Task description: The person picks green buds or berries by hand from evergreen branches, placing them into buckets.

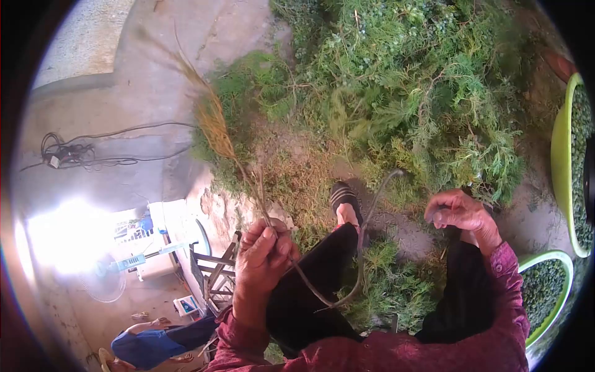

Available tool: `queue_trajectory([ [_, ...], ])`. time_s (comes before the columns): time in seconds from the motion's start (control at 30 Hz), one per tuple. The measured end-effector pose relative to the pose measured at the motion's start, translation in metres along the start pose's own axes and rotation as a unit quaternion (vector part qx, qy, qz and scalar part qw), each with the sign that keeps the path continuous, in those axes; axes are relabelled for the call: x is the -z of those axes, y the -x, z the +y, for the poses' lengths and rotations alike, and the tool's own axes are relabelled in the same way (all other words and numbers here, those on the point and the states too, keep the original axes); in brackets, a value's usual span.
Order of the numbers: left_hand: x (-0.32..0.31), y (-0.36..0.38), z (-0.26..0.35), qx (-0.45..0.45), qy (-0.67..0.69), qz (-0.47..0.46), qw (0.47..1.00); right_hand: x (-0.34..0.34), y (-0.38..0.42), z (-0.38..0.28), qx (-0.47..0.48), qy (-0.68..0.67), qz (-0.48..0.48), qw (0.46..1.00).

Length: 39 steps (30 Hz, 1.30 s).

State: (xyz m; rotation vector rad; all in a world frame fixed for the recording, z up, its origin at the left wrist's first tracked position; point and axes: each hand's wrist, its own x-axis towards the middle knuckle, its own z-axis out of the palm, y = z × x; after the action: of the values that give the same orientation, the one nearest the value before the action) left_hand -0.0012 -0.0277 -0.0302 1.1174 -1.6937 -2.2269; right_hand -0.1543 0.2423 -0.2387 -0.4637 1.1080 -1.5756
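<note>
While the person sits over the litter of greenery, the left hand point(263, 251) holds up a thin branch point(221, 133) left of the frame's centre. Its thumb and fingers are closed together on the bare stalk, with no visible gap. The grip is likely set partway along because the stalk there is slim and free of foliage, which leaves both ends clear.

The right hand point(462, 212), at the right of the frame, has its fingers curled inward and bent well short of straight; whether anything lies inside that curl cannot be told. It hangs near the lower edge of the heap of green cuttings point(409, 87), which fills the upper middle and upper right. The heap seems to lie ahead of the feet so that either hand can get at it. The 2 basins of small green pieces, the upper basin point(561, 139) and the lower basin point(569, 273), stand along the right edge, presumably for easy reach on the right-hand side.

The branch's long axis slants: its brown, feathery end points to the upper left and blurs at the tip, while the stalk runs below the hand toward the lower middle of the frame. There it meets a curved stem point(362, 248), which bends upward past the trousers point(319, 273) and the sandal point(344, 194), its upper end just right of centre. Whether these are 1 piece or 2 is unclear.
</note>
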Motion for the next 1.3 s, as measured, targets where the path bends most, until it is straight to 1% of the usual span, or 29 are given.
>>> queue_trajectory([
  [0.03,0.006,-0.003,-0.004,0.015,0.018,-0.003,1.000,0.000,-0.002,0.001,-0.019,0.035,-0.006,0.999],
  [0.1,0.013,-0.002,-0.005,0.044,0.038,0.000,0.998,-0.001,0.000,0.003,-0.023,0.023,0.007,0.999],
  [0.17,0.028,-0.004,0.006,-0.019,-0.026,0.042,0.999,0.000,0.005,0.007,-0.028,0.006,0.036,0.999],
  [0.23,0.065,-0.010,0.016,-0.040,-0.080,0.121,0.989,0.006,0.012,0.013,-0.025,0.008,0.043,0.999],
  [0.27,0.069,-0.007,0.020,-0.062,-0.111,0.142,0.982,0.007,0.014,0.010,-0.028,-0.001,0.067,0.997],
  [0.3,0.077,-0.006,0.024,-0.070,-0.113,0.147,0.980,0.008,0.011,0.009,-0.025,-0.010,0.088,0.996],
  [0.37,0.104,-0.005,0.022,-0.069,-0.182,0.184,0.963,0.011,0.007,0.014,0.001,-0.005,0.086,0.996],
  [0.43,0.151,-0.002,0.020,-0.062,-0.269,0.239,0.931,0.012,0.013,0.013,0.016,-0.017,0.115,0.993],
  [0.47,0.184,0.000,0.019,-0.056,-0.339,0.272,0.899,0.008,0.015,0.009,0.016,-0.016,0.133,0.991],
  [0.5,0.220,0.005,0.017,-0.042,-0.428,0.298,0.852,0.010,0.017,0.011,0.016,-0.015,0.136,0.991],
  [0.53,0.259,0.015,0.013,-0.025,-0.530,0.317,0.786,0.012,0.017,0.015,0.012,-0.017,0.133,0.991],
  [0.57,0.299,0.028,0.009,-0.007,-0.646,0.321,0.692,0.013,0.017,0.018,0.009,-0.020,0.131,0.991],
  [0.6,0.291,0.035,0.009,0.005,-0.737,0.309,0.601,0.014,0.018,0.020,0.008,-0.020,0.138,0.990],
  [0.63,0.285,0.034,0.007,-0.002,-0.793,0.288,0.537,0.015,0.018,0.021,0.008,-0.019,0.138,0.990],
  [0.67,0.277,0.032,0.002,0.058,-0.794,0.284,0.534,0.016,0.018,0.022,0.008,-0.019,0.140,0.990],
  [0.73,0.309,-0.007,-0.026,0.078,-0.837,0.213,0.498,0.015,0.019,0.023,0.000,-0.014,0.136,0.991],
  [0.8,0.249,-0.066,-0.045,0.003,-0.738,0.157,0.656,0.014,0.015,0.022,-0.008,-0.031,0.162,0.986],
  [0.83,0.209,-0.103,-0.054,0.035,-0.701,0.096,0.706,0.015,0.013,0.021,-0.007,-0.027,0.160,0.987],
  [0.87,0.161,-0.135,-0.062,0.085,-0.683,0.025,0.725,0.016,0.013,0.021,-0.008,-0.015,0.153,0.988],
  [0.9,0.116,-0.159,-0.071,0.090,-0.693,-0.017,0.715,0.016,0.013,0.022,-0.010,-0.005,0.145,0.989],
  [0.93,0.080,-0.179,-0.083,0.061,-0.688,-0.044,0.722,0.015,0.013,0.020,-0.006,0.000,0.157,0.988],
  [0.97,0.079,-0.213,-0.114,-0.027,-0.682,-0.088,0.726,0.013,0.014,0.017,-0.007,0.002,0.157,0.988],
  [1.07,0.018,-0.260,-0.144,-0.015,-0.695,-0.065,0.716,0.013,0.017,0.013,0.007,-0.020,0.183,0.983],
  [1.1,0.008,-0.272,-0.156,0.003,-0.682,-0.020,0.731,0.014,0.017,0.014,0.004,-0.018,0.187,0.982],
  [1.13,0.002,-0.280,-0.166,0.022,-0.667,0.026,0.744,0.013,0.018,0.015,0.004,-0.028,0.199,0.980],
  [1.17,-0.001,-0.285,-0.175,0.024,-0.665,0.021,0.746,0.014,0.020,0.016,0.003,-0.037,0.210,0.977],
  [1.23,-0.004,-0.291,-0.189,0.052,-0.649,0.075,0.755,0.017,0.021,0.018,0.001,-0.036,0.201,0.979],
  [1.27,0.000,-0.293,-0.196,0.051,-0.649,0.075,0.755,0.018,0.020,0.019,0.003,-0.037,0.188,0.982],
  [1.3,0.003,-0.292,-0.197,0.020,-0.635,0.108,0.765,0.019,0.021,0.018,0.006,-0.037,0.188,0.982],
])
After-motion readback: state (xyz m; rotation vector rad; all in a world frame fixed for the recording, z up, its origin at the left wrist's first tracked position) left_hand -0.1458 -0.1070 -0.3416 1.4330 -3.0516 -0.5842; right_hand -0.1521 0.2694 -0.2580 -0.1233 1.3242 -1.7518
